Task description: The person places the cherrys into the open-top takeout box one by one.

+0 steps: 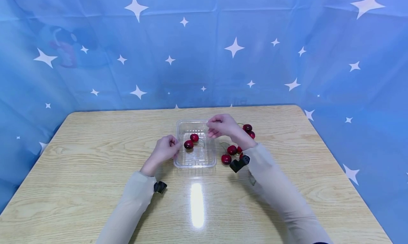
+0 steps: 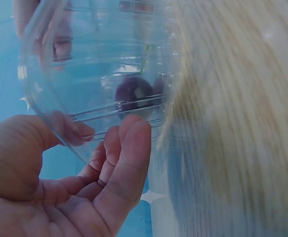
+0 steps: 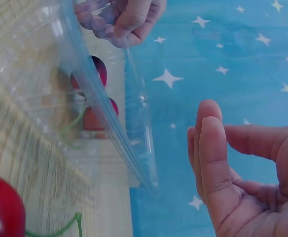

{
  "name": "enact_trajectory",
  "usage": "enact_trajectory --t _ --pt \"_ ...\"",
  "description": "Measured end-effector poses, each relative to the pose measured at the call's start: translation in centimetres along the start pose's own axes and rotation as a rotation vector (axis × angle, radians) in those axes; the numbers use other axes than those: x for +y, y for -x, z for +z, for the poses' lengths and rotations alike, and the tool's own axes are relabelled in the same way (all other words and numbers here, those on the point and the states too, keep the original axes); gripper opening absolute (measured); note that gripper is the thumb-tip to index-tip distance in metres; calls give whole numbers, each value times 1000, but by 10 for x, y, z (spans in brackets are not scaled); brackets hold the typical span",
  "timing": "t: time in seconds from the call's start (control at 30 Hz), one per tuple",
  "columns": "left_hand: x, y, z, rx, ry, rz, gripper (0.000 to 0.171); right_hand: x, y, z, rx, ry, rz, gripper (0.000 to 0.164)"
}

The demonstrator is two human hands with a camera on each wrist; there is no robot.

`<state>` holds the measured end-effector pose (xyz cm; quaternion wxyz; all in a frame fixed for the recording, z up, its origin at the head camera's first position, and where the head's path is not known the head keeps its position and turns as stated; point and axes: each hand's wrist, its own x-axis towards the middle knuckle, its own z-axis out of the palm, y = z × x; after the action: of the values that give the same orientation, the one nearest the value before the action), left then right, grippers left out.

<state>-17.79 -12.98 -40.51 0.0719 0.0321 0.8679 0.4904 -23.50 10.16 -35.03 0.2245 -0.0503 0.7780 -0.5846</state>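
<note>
A clear plastic container [image 1: 194, 165] stands on the table with two dark red cherries [image 1: 188, 145] inside, one bearing a thin green stem. At its left side, my left hand [image 1: 165, 148] grips the rim; the left wrist view shows the thumb over the edge and the curled fingers [image 2: 129, 163] against the outer wall. My right hand [image 1: 221, 125] hovers by the container's far right corner. In the right wrist view its fingers [image 3: 214, 153] are gently bent, the thumb close to them, with nothing visible held and a gap to the container wall.
Several loose cherries [image 1: 226, 159] with green stems lie right of the container, some partly hidden under the right forearm. Two more cherries [image 1: 247, 128] sit farther back beside the right wrist. A blue star-printed cloth [image 1: 204, 60] hangs behind the wooden table [image 1: 95, 148].
</note>
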Motion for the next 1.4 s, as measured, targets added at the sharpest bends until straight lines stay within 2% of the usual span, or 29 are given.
enact_trajectory --t 0.23,0.53,0.7,1.0,1.4 --pt "0 1 0 0 4 -2 11 4 4 -13 10 2 -2 34" --pt "-2 0 0 -6 3 -18 9 10 11 -24 40 -5 7 27" --pt "-2 0 0 -6 5 -28 10 14 16 -28 47 4 18 29" --pt "-3 -1 2 -3 5 -13 8 21 24 -37 43 6 21 36" --pt "-1 -1 1 -4 -11 -18 9 30 32 -47 22 -1 0 34"
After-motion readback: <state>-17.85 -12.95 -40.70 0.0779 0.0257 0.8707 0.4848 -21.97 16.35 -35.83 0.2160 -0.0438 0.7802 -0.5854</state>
